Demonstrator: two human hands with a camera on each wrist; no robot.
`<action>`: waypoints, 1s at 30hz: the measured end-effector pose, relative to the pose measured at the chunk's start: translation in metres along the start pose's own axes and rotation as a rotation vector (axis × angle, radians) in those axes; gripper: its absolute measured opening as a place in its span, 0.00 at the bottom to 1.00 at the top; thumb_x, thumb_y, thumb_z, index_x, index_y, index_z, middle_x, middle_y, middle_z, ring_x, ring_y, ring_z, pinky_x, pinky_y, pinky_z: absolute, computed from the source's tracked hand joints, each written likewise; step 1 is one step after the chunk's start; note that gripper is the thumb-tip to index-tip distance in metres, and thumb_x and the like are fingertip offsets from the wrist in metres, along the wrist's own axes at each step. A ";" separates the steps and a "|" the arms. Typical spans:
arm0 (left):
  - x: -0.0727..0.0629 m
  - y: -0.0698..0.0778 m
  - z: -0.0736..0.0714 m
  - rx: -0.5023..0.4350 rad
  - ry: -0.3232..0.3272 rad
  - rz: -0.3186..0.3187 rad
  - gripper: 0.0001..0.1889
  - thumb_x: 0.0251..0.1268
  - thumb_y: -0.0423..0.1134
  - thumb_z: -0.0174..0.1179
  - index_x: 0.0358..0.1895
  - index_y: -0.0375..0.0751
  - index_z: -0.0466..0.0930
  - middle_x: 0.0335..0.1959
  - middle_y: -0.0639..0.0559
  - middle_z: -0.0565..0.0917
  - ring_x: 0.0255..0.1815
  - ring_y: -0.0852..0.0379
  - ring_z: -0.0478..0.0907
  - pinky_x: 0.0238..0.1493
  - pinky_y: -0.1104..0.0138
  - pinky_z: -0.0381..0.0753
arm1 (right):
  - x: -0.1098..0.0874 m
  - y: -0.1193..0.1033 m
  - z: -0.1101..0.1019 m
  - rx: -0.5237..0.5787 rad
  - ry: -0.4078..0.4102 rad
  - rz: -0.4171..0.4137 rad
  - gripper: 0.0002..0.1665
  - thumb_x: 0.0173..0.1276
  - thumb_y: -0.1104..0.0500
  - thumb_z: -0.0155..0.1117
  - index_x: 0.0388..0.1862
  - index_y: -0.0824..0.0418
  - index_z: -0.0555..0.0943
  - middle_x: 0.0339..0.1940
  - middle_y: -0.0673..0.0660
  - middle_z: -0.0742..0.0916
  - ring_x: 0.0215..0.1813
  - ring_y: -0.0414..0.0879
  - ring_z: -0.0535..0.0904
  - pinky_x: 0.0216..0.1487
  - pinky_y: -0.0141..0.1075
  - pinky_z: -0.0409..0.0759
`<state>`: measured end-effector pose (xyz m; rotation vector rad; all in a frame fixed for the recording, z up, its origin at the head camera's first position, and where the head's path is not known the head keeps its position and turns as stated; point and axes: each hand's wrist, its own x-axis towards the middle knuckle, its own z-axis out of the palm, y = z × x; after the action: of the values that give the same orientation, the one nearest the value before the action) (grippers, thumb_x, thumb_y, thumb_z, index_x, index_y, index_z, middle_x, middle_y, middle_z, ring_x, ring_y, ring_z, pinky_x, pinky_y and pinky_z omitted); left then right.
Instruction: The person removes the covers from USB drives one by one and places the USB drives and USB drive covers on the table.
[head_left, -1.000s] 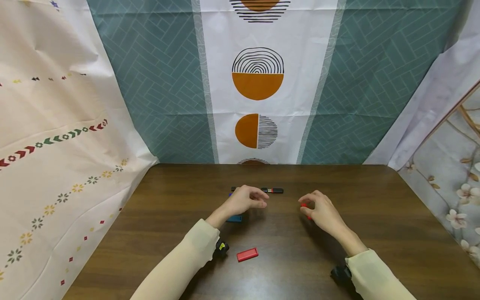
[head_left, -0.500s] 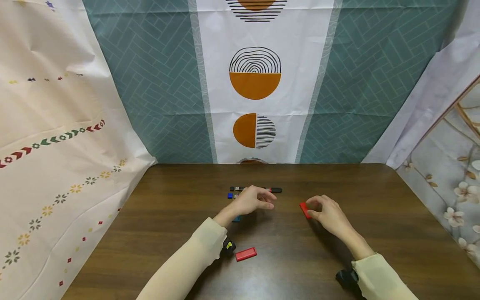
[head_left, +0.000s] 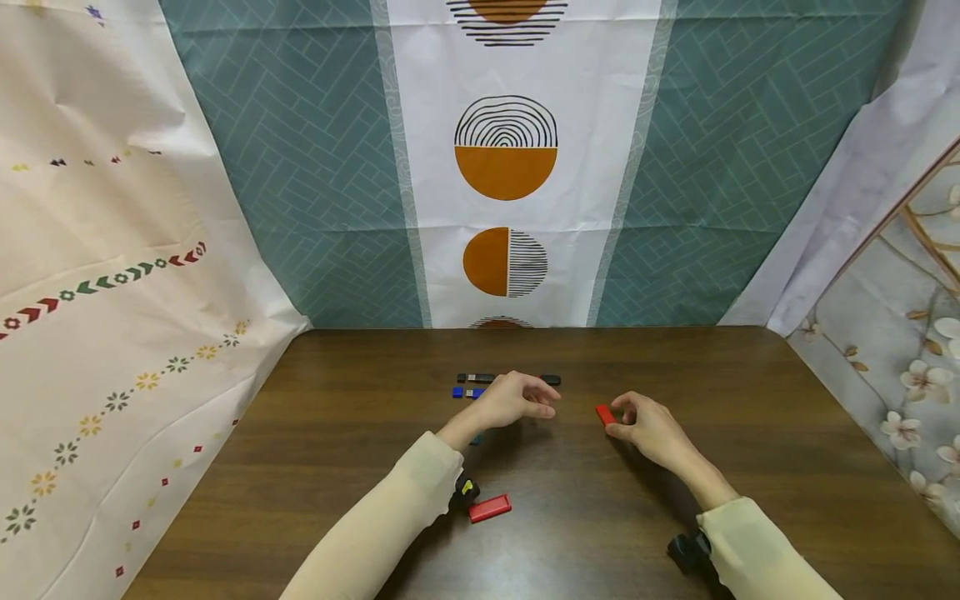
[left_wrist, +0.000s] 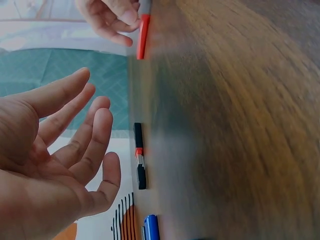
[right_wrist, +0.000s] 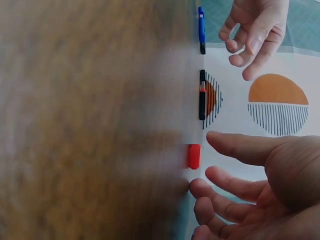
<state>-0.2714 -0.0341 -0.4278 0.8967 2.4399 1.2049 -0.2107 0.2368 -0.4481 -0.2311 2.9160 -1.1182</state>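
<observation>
My left hand (head_left: 517, 398) hovers over the middle of the table with its fingers loosely spread and nothing in them. My right hand (head_left: 647, 425) is at a red stick-shaped piece (head_left: 605, 415), thumb and fingers apart beside its near end. The right wrist view shows that red piece (right_wrist: 194, 156) just beyond the gap between thumb and fingers. Behind my left hand are a black USB stick (head_left: 482, 378), a blue USB stick (head_left: 474, 393) and a black-and-red USB stick (left_wrist: 139, 155). A second red oblong piece (head_left: 490, 508), hollow on top, lies near my left forearm.
The brown wooden table (head_left: 360, 467) meets a hanging patterned cloth (head_left: 345, 208) at its back edge. A blue piece (head_left: 476, 439) is mostly hidden by my left wrist. Black wrist cameras (head_left: 684, 552) hang under both sleeves.
My left hand has drifted right, uncovering more of the black and blue USB sticks. My right fingers have drawn back from the red piece, so more of it shows.
</observation>
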 end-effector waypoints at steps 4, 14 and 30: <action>0.001 0.001 0.002 0.003 -0.003 -0.005 0.14 0.72 0.39 0.68 0.56 0.39 0.88 0.42 0.54 0.89 0.41 0.61 0.83 0.45 0.67 0.79 | 0.003 -0.001 0.002 -0.018 -0.008 0.024 0.24 0.66 0.60 0.76 0.55 0.72 0.79 0.37 0.59 0.80 0.34 0.48 0.74 0.34 0.40 0.72; 0.003 0.002 0.008 0.023 -0.013 -0.021 0.14 0.71 0.40 0.69 0.57 0.42 0.88 0.41 0.58 0.88 0.41 0.64 0.82 0.46 0.67 0.78 | 0.008 -0.006 0.004 -0.078 -0.009 0.049 0.22 0.65 0.63 0.77 0.52 0.72 0.80 0.36 0.60 0.81 0.36 0.51 0.75 0.35 0.41 0.74; 0.008 0.006 0.012 0.004 -0.033 -0.020 0.13 0.72 0.38 0.68 0.54 0.40 0.89 0.39 0.55 0.90 0.38 0.64 0.83 0.44 0.68 0.79 | 0.010 -0.005 -0.002 -0.204 -0.022 0.035 0.10 0.65 0.66 0.75 0.44 0.65 0.85 0.32 0.54 0.81 0.33 0.48 0.75 0.36 0.44 0.74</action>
<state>-0.2696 -0.0191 -0.4305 0.8839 2.4202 1.1694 -0.2201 0.2330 -0.4434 -0.1911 3.0010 -0.8085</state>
